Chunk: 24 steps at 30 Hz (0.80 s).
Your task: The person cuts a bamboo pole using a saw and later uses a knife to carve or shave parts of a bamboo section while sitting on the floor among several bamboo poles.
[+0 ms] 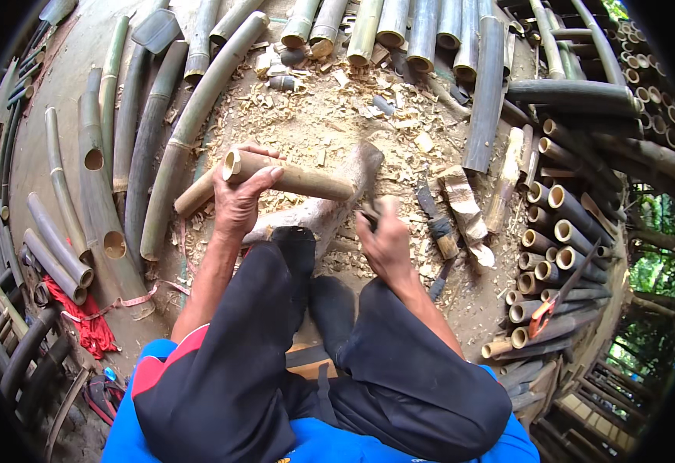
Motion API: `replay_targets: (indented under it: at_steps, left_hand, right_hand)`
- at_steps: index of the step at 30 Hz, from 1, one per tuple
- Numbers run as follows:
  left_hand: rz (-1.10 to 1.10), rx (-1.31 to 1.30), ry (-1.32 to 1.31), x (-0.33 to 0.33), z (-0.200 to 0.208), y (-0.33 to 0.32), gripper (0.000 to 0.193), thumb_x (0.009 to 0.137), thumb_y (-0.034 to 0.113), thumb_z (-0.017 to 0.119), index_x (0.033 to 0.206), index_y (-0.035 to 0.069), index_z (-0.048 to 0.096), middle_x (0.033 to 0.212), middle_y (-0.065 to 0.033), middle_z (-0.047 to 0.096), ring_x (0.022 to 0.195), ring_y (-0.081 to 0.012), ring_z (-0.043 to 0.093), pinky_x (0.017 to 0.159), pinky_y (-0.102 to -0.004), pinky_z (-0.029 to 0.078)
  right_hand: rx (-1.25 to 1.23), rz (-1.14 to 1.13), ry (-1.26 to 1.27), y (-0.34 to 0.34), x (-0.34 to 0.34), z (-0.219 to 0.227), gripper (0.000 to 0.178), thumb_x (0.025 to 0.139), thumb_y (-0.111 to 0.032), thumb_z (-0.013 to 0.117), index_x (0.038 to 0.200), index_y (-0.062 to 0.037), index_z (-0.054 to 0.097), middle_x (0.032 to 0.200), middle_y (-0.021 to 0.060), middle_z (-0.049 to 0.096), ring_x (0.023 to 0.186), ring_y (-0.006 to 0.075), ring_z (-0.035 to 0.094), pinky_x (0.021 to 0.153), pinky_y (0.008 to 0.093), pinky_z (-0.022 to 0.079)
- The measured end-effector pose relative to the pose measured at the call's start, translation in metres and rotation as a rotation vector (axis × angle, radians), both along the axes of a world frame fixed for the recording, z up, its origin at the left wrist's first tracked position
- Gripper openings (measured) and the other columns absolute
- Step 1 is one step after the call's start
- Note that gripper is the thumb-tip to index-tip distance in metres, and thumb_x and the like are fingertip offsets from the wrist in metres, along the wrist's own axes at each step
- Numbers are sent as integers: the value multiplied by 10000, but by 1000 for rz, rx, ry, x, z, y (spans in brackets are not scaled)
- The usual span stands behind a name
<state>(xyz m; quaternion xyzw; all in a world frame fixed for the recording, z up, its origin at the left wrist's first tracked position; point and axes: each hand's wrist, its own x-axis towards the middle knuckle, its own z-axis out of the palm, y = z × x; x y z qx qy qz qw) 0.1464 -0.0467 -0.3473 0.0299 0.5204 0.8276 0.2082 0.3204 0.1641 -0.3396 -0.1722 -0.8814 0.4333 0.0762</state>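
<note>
My left hand is closed round a short tan bamboo tube, its hollow end up by my thumb. The tube's other end reaches right, over a pale forked piece of wood on the ground before my feet. Another bamboo piece shows just left of that hand, partly hidden by it. My right hand is closed on a narrow dark tool beside the wood; its kind is hard to make out.
Wood shavings cover the ground ahead. A dark-handled blade and a split wood chunk lie to the right, near stacked bamboo tubes and an orange-handled saw. Long bamboo poles and a red cloth are left.
</note>
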Motion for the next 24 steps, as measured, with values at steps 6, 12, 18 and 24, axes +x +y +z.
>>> replay_targets:
  at_steps: [6,12,18,24]
  left_hand:
    - [28,-4,66,-4,1,-10,434,781,-8,865,1156,6,646,1079,-126,734,994,-195,721,893,-350,603]
    - [-80,-42,15,-4,5,-2,472,782,-17,831,1192,23,600,1139,-131,692,1120,-304,709,1045,-444,554]
    - [-165,-3,97,-9,10,-17,473,750,2,865,1164,35,639,1163,-121,694,1133,-239,671,1058,-412,511]
    - [-282,-124,133,-5,3,-25,522,745,4,852,1208,43,615,1248,-110,638,1222,-252,613,1100,-428,469]
  right_hand:
    - [33,51,-337,-8,-24,45,339,993,-246,668,1127,8,488,784,264,677,708,487,683,633,542,537]
    - [26,16,-176,1,4,-9,298,1010,-214,630,1140,10,482,803,226,684,680,413,710,599,474,561]
    - [20,25,-388,4,-9,32,373,995,-306,676,1098,7,501,810,255,698,742,430,715,671,526,548]
    - [64,39,-191,5,8,-6,326,994,-200,673,1127,18,470,774,262,682,702,417,724,600,463,559]
